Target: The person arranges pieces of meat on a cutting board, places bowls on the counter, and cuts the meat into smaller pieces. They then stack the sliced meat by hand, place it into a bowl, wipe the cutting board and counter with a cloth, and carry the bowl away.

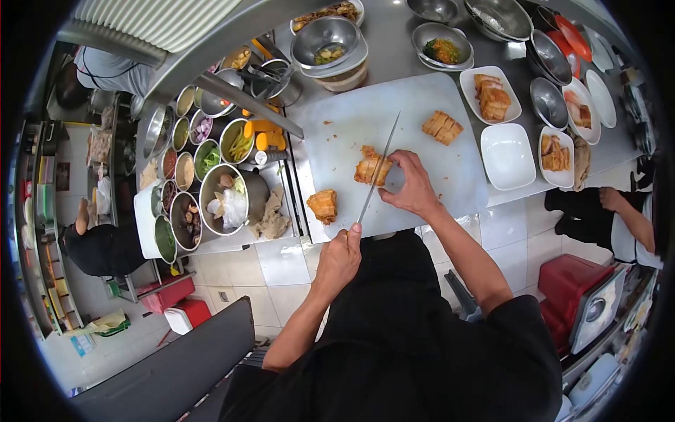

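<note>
My left hand [339,261] is wrapped round the handle of a long knife [389,141], whose blade lies across a browned piece of meat [366,166] in the middle of the white cutting board [415,98]. Thumb and fingers of my right hand [413,184] curve round the right end of that meat, close to the blade. Another chunk of meat [323,206] rests at the board's lower left. Toward the upper right of the board lies a sliced piece [442,127].
Bowls of vegetables [223,198] crowd the left, beside a metal post [249,104]. Right of the board are an empty white dish [508,157] and plates of meat [492,97]. Metal bowls [325,42] line the back. People stand at both sides.
</note>
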`<action>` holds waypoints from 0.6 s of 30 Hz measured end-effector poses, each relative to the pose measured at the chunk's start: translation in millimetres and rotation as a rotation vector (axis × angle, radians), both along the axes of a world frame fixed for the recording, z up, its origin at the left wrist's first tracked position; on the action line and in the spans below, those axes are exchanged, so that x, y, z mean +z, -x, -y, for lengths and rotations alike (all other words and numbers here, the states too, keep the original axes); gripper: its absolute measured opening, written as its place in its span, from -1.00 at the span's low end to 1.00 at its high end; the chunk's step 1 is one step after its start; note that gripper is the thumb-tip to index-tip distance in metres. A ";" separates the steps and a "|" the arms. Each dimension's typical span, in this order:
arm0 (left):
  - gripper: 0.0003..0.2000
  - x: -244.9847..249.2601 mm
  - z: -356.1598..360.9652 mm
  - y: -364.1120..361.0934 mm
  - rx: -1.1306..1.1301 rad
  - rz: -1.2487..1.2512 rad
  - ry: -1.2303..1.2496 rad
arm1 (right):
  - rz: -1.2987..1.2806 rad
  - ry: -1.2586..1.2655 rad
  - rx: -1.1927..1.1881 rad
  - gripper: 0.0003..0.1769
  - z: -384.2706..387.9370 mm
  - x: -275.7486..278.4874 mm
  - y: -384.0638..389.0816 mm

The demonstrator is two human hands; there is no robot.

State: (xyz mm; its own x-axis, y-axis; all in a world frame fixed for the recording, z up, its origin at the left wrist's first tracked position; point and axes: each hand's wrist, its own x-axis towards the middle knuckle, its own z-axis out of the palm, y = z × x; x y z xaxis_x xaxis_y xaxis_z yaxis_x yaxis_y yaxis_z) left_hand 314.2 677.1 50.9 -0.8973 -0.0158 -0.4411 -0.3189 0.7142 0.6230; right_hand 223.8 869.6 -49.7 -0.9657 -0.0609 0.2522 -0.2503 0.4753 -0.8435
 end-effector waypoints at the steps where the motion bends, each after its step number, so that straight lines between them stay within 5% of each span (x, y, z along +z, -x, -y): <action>1: -0.41 0.5 0.0 0.0 -0.004 0.001 0.018 | 0.002 0.001 -0.003 -0.29 -0.3 -1.4 1.3; 18: -0.43 -14.1 20.2 -18.6 -0.084 0.075 0.068 | -0.045 -0.015 -0.019 -0.42 3.4 -7.1 5.0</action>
State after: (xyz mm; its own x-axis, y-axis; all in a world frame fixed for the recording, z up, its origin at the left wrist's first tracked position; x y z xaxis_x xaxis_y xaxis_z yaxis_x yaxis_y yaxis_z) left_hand 332.8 657.0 36.8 -0.8613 0.0257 -0.5075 -0.3003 0.7800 0.5491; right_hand 218.8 866.2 -56.9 -0.9546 -0.0463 0.2943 -0.2781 0.4932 -0.8243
